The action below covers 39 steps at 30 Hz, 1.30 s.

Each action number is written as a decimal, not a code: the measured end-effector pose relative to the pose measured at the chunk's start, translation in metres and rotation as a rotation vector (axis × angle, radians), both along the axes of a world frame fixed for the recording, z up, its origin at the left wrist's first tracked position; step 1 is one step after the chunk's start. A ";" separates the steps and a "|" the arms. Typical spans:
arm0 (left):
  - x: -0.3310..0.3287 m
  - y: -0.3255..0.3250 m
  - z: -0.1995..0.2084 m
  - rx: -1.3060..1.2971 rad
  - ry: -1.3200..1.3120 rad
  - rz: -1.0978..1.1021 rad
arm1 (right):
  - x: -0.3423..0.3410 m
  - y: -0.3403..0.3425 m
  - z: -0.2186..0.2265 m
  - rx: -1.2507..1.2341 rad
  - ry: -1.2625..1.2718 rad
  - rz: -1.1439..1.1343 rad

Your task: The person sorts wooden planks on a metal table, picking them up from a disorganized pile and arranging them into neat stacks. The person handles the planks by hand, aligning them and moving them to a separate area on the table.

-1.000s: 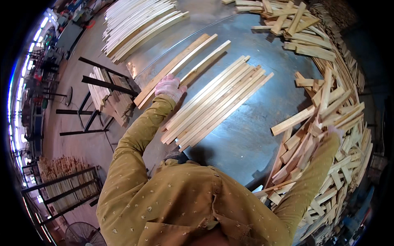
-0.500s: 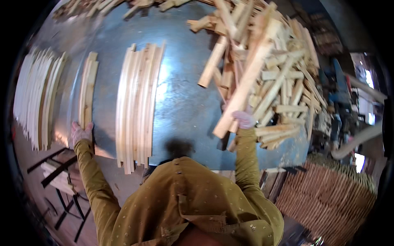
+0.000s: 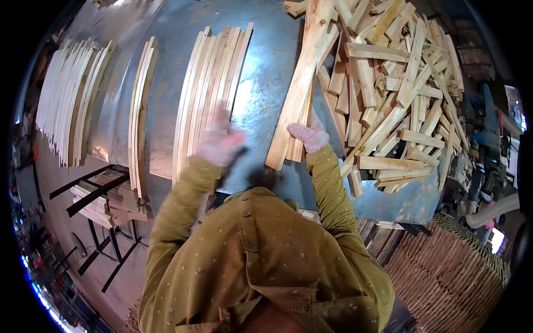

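My right hand (image 3: 311, 136), in a pale glove, is closed around the near ends of two wooden strips (image 3: 295, 94). They lie side by side, slightly crossed, and point away from me to the left of a jumbled heap of wood pieces (image 3: 400, 94). My left hand (image 3: 221, 141), also gloved, is smeared by motion. It hovers by the right near side of a row of wooden strips (image 3: 208, 77), thumb and fingers apart, with nothing visible in it. Left of that row lies a narrow set of strips (image 3: 141, 111), its near end jutting past the table edge.
The metal table (image 3: 166, 72) carries another row of pale strips (image 3: 69, 105) at far left. Below its left edge stands a black metal frame (image 3: 102, 200) with wood on it. A large stack of strips (image 3: 449, 266) sits at lower right, near a grey hose (image 3: 494, 210).
My left hand has left the narrow set and swung right to the middle row. The narrow set now juts nearer me. My right hand has shifted slightly left, with two strips now showing in it.
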State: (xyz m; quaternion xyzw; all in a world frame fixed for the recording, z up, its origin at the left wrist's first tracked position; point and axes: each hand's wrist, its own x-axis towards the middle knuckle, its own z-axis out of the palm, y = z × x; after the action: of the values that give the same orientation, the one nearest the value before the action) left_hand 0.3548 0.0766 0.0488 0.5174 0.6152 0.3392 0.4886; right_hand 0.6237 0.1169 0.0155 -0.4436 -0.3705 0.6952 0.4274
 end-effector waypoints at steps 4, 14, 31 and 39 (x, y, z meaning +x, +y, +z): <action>0.103 -0.005 -0.040 -0.128 -0.480 -0.077 | -0.019 0.005 0.015 -0.045 0.042 -0.064; 0.065 -0.057 -0.048 -0.478 -0.813 0.123 | -0.023 -0.016 -0.049 -0.211 -0.166 -0.024; 0.022 -0.053 0.014 -0.110 -0.334 0.343 | -0.102 -0.045 0.079 0.196 -0.692 0.748; -0.023 -0.020 0.021 -0.094 -0.820 0.542 | 0.053 0.146 0.062 0.600 -2.115 -0.375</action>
State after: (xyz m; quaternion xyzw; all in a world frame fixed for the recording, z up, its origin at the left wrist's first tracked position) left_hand 0.3319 0.0563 0.0698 0.1401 0.4991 0.6017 0.6076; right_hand 0.6770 0.2625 0.0770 -0.7400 -0.6278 -0.2259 0.0848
